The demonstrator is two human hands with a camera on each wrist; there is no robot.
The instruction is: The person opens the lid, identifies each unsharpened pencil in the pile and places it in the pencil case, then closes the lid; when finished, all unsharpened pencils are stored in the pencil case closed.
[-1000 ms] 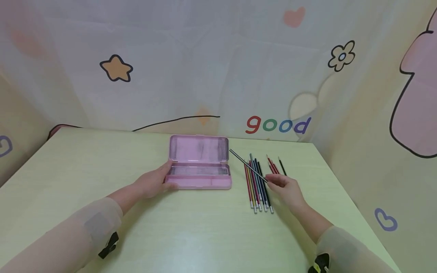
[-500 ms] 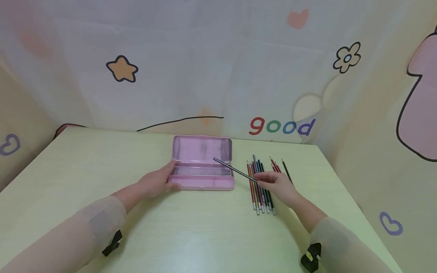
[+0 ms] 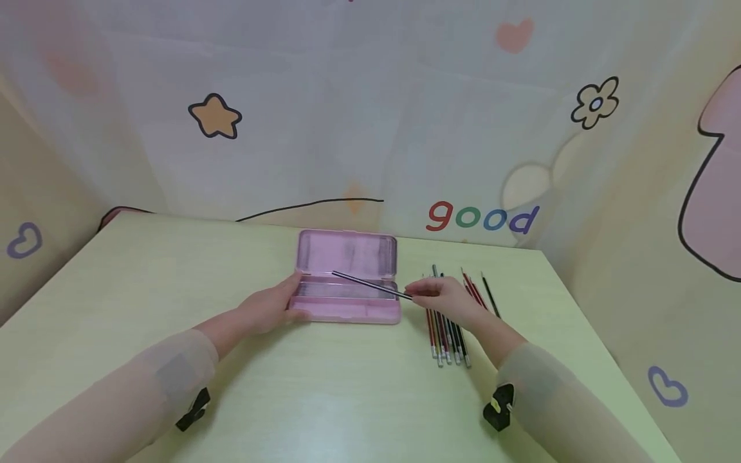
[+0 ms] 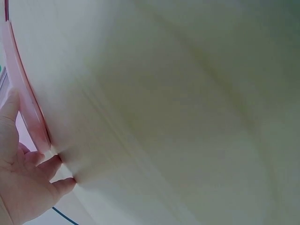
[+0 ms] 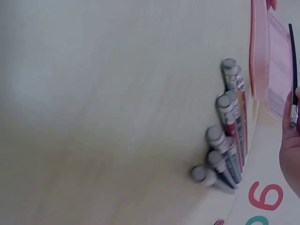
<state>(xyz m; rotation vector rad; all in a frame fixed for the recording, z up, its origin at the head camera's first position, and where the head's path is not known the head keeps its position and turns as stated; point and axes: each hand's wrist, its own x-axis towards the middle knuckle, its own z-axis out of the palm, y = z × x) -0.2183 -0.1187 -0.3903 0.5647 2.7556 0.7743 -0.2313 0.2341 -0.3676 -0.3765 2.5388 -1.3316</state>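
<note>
Pink pencil case point(image 3: 344, 312) sits around the middle of my desk point(image 3: 336, 399), toward the back, with its lid point(image 3: 347, 251) flipped open away from me. Front strip of the base has a little divider near the right end. As for my hands: left hand point(image 3: 267, 307) is gripping the left end of it, thumb along the front, fingers round the side, and a couple of fingertips are down on the desk too, going by the left wrist view. Right hand point(image 3: 444, 299) is pinching a dark pencil point(image 3: 370, 284) near its eraser end, thumb against fingers. That pencil slants across the case, far end near the hinge line; can't tell if it's touching anything in there.

Just right of the case there's a bunch of pencils point(image 3: 446, 344) lying close together, silvery eraser ends pointing my way, with my right hand covering part of them. A bit further right are some red pencils point(image 3: 474, 290) and a black pencil point(image 3: 491, 295), their near ends blocked by my hand and wrist. Behind it all hangs a printed backdrop point(image 3: 324, 128) with an orange star point(image 3: 215, 116) and "good" lettering point(image 3: 485, 218).
</note>
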